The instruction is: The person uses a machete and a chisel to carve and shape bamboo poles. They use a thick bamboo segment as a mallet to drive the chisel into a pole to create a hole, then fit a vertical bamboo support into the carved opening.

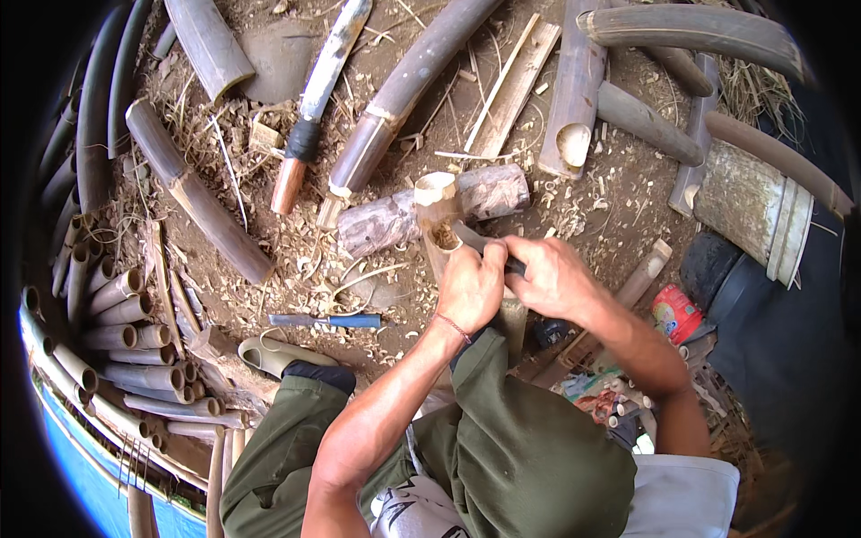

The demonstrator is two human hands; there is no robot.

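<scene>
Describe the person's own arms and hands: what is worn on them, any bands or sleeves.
Both forearms are bare, with no gloves on either hand. The left hand has a thin reddish string bracelet around its wrist. The right hand wears no band or ring that shows. A white short sleeve shows at the right upper arm.

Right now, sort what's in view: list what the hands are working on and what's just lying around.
In use:
left hand and right hand, both on the knife
bamboo piece being carved
log behind it

Lying about:
big sheathed blade
blue-handled chisel
cut bamboo tubes
red packet
</scene>
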